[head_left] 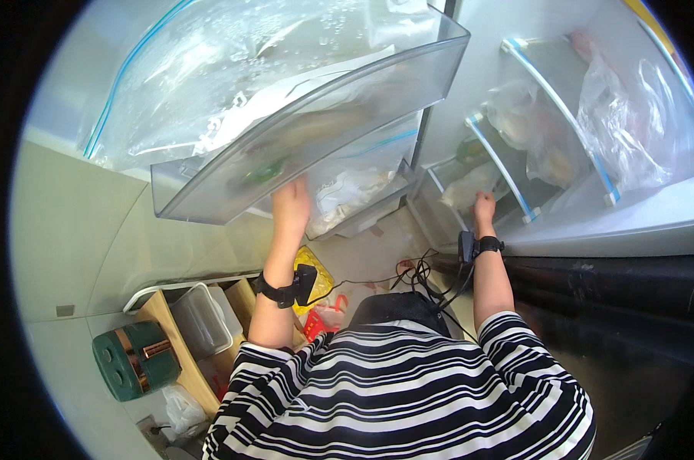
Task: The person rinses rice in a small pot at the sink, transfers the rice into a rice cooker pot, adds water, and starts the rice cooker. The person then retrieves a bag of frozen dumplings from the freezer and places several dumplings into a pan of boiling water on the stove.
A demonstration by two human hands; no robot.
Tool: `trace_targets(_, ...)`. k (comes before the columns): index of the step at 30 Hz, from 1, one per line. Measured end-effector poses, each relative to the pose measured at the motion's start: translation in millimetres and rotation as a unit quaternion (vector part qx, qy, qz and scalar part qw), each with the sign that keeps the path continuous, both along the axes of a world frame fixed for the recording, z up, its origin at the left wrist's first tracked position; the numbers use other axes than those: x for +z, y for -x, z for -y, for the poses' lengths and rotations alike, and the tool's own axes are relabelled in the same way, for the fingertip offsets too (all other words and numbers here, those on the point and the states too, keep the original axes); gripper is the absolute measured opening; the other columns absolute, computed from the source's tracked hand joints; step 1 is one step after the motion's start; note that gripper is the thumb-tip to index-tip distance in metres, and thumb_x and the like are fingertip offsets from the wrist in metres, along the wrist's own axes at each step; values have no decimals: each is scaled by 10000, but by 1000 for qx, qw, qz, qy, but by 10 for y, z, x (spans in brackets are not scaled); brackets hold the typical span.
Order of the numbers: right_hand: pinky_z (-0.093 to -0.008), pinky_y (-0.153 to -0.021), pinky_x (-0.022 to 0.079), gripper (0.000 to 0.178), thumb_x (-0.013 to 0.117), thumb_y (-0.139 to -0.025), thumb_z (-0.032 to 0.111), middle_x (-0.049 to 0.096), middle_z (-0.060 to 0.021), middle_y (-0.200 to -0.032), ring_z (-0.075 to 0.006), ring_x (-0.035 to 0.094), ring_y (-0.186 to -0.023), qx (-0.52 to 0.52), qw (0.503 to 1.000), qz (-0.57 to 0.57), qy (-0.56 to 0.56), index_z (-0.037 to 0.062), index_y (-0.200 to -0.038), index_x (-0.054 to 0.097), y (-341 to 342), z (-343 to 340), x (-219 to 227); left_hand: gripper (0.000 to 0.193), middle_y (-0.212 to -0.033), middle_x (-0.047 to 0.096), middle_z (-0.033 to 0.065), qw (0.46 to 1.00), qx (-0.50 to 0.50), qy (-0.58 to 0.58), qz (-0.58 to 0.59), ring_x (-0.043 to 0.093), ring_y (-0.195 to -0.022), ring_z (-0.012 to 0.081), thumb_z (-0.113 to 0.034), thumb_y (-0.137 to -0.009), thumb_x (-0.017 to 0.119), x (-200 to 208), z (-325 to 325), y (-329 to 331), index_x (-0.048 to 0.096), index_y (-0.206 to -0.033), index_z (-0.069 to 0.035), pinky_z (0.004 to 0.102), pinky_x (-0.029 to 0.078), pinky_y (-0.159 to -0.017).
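Observation:
I have a refrigerator open in front of me. My left hand (292,203) reaches up below the clear upper door bin (347,115); its fingers are hidden behind the cloudy plastic. A blurred green patch shows through the bin beside that hand. Below it, a lower door bin (362,222) holds a white plastic bag (351,192). My right hand (483,207) is closed at a low shelf inside the refrigerator, beside a clear plastic bag (469,188) with pale contents. What its fingers grip, if anything, cannot be made out.
Glass shelves with white-blue front strips (500,165) hold several bagged foods. A large zip bag (209,69) fills the upper door bin. At lower left stand a green appliance (136,360) and a wooden rack (170,337) with a clear container (201,322). Black cables (431,280) hang near my waist.

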State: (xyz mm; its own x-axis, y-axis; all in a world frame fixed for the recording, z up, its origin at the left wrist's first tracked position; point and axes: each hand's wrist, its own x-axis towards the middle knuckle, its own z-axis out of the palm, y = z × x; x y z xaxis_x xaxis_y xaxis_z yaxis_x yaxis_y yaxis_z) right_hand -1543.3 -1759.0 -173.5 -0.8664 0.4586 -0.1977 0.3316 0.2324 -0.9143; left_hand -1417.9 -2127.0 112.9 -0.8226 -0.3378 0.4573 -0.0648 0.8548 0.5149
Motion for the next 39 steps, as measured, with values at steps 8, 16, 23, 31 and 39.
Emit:
trace_targets(8,-321,-528,421,244,502,-771,211,562,-97,-632,-212,544,-608,-17,998,-4,-59,-20,-789,580,39,-149,171,471,-750,596,117,973,-190,3,129,579,-660,267,-216,-671,631,144,-384,-130,504,-1113,-114,346,459,-624)
trace_targets(16,-400,-624,424,318,530,-701,311,586,-170,-645,-351,549,-622,-82,987,-36,-131,1,-675,598,-107,40,891,498,-747,605,110,907,-268,84,313,585,-673,292,-185,-629,640,-231,-513,-441,514,-1110,-167,383,465,-590)
trace_targets(23,-246,-559,413,254,534,-751,195,617,-86,-614,-110,551,-564,52,994,-24,-97,-10,-627,618,-305,160,1606,280,-977,540,116,959,-185,18,216,497,-963,294,-24,-602,559,-320,-408,-427,548,-873,-95,378,410,-781)
trace_targets(31,-256,-655,448,241,424,-773,80,637,-137,-747,-156,592,-655,104,971,-124,174,-47,-721,621,-567,418,2732,311,-1191,426,118,919,-310,44,238,380,-1129,311,-55,-592,614,-523,-285,-466,491,-876,-82,410,330,-909)
trace_targets(39,-268,-722,440,233,463,-776,117,616,-134,-808,-183,588,-721,121,930,-223,266,-75,-860,564,-959,308,3536,464,-1133,463,128,951,-297,68,-57,429,-1067,301,-163,-614,672,-243,177,-825,498,-1034,-77,420,324,-917)
